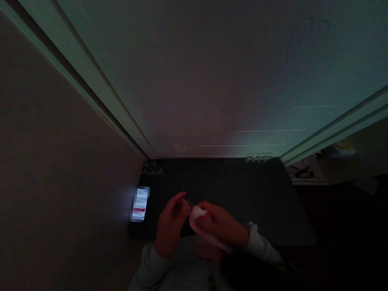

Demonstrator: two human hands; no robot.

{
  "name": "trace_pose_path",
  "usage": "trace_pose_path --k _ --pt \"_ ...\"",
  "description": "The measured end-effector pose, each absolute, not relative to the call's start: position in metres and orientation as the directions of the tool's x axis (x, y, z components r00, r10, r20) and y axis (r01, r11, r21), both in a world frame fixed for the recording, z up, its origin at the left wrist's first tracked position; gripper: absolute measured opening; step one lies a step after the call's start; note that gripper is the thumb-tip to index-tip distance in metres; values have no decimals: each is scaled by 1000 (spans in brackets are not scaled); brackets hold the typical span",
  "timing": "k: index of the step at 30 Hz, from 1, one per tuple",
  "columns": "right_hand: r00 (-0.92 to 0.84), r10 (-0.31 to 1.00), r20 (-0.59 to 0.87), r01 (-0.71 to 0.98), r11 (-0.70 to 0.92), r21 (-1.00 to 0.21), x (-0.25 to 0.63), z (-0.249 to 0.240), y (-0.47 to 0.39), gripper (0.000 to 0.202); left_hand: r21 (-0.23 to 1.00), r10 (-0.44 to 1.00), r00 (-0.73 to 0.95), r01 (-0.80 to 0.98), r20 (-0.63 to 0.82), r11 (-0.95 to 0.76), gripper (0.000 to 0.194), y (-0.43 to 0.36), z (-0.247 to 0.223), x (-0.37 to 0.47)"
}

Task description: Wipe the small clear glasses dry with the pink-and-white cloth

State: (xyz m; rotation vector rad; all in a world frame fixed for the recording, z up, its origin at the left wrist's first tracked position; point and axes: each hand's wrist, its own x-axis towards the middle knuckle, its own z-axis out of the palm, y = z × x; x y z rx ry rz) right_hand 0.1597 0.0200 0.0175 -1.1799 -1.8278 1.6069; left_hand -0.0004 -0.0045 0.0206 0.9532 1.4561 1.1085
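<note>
My right hand [222, 224] is closed round a pink and white soft-looking piece [194, 219], perhaps cloth. A pale strip of it trails below the hand towards my body. Just left of it, my left hand [170, 224] has thumb and forefinger drawn together close to the right fingertips. A small dark or clear bit shows between the two hands, too dim to name. Both hands are above a dark desk top [244, 193].
A lit phone-like screen [140, 205], blurred out, is at the desk's left end. Clear ring-shaped objects lie at the back left [152, 167] and back right [259, 157]. A pale panel with embossed hearts [221, 120] rises behind; shelf items [303, 166] sit at right.
</note>
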Motion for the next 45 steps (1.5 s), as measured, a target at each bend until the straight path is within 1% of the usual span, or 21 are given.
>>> trace_pose_path --k 1,3,7,10,12,14,16,19,22,23,25,27,28,30,31,33,36,38,40,43,45 --pt "-538 817 -207 327 -24 -945 160 19 20 4 959 945 -174 8 -277 283 32 -4 21 -2" --pt "-538 821 -191 364 23 -931 161 21 18 9 947 930 -193 10 -312 320 29 -2 20 -4" --pt "-550 827 -120 411 143 -900 161 18 13 21 934 920 -170 -24 -355 356 33 1 20 -5" --pt "-549 834 -53 446 239 -863 160 13 10 18 927 915 -144 -70 -376 369 36 2 21 0" --pt "-564 825 15 421 303 -855 161 11 10 15 920 913 -124 -111 -389 377 38 3 21 2" --pt "-560 827 52 364 302 -881 163 11 9 16 911 911 -99 -155 -399 382 42 3 21 4" --pt "-510 859 27 298 207 -932 165 11 9 18 901 912 -65 -193 -406 388 44 3 22 4" --pt "-403 912 -72 133 -19 -991 168 9 9 23 892 914 -15 -224 -405 391 41 3 23 3" --pt "-384 906 -177 -82 -224 -971 170 5 10 34 899 922 1 -224 -386 377 34 2 25 3" --pt "-397 895 -204 -134 -277 -952 171 4 11 38 904 926 -5 -218 -377 367 32 1 26 4" --pt "-410 876 -254 -186 -353 -917 170 4 12 42 917 934 -31 -206 -356 343 29 -2 27 5" --pt "-417 866 -277 -191 -382 -904 170 5 11 44 948 954 -67 -151 -294 281 29 -5 28 7" --pt "-422 862 -280 -187 -385 -904 169 6 11 43 968 967 -85 -91 -240 232 29 -7 29 7" --pt "-429 862 -268 -181 -373 -910 168 7 11 43 990 990 -103 93 -97 106 28 -10 30 7" --pt "-426 867 -258 -166 -355 -920 168 7 10 42 980 996 -87 197 -20 37 25 -11 31 6" --pt "-403 887 -225 -106 -289 -951 167 9 11 41 922 994 -16 375 106 -93 17 -11 33 5" --pt "-399 906 -142 44 -136 -990 166 12 13 40 796 964 108 546 244 -263 7 -10 36 4" --pt "-407 907 -108 137 -57 -989 165 15 14 43 723 941 153 607 303 -331 6 -9 37 4" --pt "-396 913 -102 222 -13 -975 164 18 15 46 683 926 175 632 335 -367 7 -9 37 4" --pt "-375 921 -108 293 7 -956 162 20 15 49 675 925 165 641 343 -365 8 -11 35 5" --pt "-361 925 -116 294 -5 -956 162 17 14 50 697 936 132 635 327 -334 9 -12 34 5"
